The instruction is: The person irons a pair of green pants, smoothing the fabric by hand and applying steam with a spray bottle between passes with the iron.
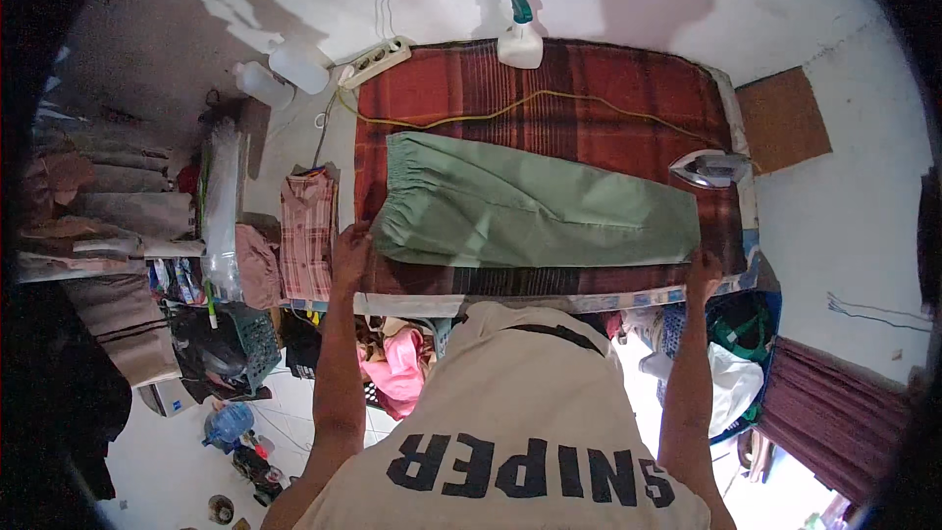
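Observation:
Pale green trousers (pixel 541 206) with a gathered elastic waistband lie folded lengthwise on a red and dark plaid cloth (pixel 625 118). At the waistband's lower corner, my left hand (pixel 352 258) has its fingers curled against the edge. My right hand (pixel 704 274) pinches the lower corner of the leg hem at the other end. A clothes iron (pixel 710 168) rests just beyond the hem, near the right edge of the cloth. Its yellowish cord (pixel 471 118) runs across the cloth behind the trousers. A fold line and a few light wrinkles show in the fabric.
A white spray bottle (pixel 521 46) with a green trigger stands at the back by the wall. A power strip (pixel 377 62) sits at the back left. A folded plaid shirt (pixel 307 235) lies left of the cloth. Baskets of clothes (pixel 736 375) are below the table.

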### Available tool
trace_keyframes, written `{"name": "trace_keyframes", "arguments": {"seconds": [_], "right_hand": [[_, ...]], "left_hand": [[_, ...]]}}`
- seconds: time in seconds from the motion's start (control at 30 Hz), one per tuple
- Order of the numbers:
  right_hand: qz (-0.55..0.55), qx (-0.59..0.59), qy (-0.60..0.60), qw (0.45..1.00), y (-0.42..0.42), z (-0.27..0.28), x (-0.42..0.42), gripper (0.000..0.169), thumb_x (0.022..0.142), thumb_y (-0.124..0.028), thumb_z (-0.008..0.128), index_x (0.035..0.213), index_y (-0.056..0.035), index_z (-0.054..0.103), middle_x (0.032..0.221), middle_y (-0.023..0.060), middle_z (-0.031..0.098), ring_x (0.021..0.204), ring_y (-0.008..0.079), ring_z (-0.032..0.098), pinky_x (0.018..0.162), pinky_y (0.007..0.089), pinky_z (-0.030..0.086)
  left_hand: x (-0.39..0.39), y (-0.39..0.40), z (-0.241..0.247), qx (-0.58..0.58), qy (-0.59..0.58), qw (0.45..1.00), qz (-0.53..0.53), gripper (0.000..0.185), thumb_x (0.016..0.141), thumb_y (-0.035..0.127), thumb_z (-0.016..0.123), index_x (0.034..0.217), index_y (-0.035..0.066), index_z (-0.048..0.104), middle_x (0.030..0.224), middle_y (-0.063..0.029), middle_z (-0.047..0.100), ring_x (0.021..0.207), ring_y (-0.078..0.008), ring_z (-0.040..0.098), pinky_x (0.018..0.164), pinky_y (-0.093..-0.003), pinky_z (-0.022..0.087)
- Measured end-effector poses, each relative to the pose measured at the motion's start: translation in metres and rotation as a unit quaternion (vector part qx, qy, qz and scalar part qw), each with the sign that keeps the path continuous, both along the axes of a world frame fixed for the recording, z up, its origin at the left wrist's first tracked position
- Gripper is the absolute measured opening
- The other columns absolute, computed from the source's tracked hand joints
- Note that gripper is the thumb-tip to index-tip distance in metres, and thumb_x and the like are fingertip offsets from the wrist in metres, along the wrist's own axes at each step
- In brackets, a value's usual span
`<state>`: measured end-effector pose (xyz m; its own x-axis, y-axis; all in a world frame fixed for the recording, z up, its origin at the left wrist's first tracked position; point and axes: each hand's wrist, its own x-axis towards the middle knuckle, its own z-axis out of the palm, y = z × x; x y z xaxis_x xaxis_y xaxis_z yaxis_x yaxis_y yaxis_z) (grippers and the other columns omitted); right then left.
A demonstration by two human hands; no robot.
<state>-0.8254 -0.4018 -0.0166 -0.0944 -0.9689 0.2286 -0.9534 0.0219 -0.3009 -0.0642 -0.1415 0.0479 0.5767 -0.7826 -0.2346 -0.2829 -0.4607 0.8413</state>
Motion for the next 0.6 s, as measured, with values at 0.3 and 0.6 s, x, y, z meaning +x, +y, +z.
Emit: {"name": "trace_keyframes", "arguments": {"seconds": [0.3,0.6], "right_hand": [[-0.107,0.109,-0.217,0.964,-0.023,-0.010,-0.029,0.041,0.097,-0.042,0.075,0.110,-0.0039,0.081,0.108,0.0226,0.078,0.100,0.0377,0.073,0.090,0.0496,0.055],[0.035,0.123,-0.351,0.927,-0.015,-0.044,-0.014,0.037,0.107,-0.035,0.067,0.114,0.0002,0.072,0.096,0.0096,0.071,0.085,0.0249,0.066,0.078,0.0426,0.051]], "left_hand": [[-0.028,-0.028,0.015,0.008,0.295,0.948,0.117,0.030,0.097,0.016,0.073,0.121,-0.002,0.071,0.110,-0.0080,0.073,0.092,-0.0175,0.069,0.086,-0.0331,0.057],[0.022,0.031,-0.056,0.067,-0.069,0.990,0.103,0.021,0.090,0.016,0.077,0.106,0.002,0.072,0.086,-0.0098,0.071,0.088,-0.0237,0.070,0.080,-0.0401,0.055]]}}
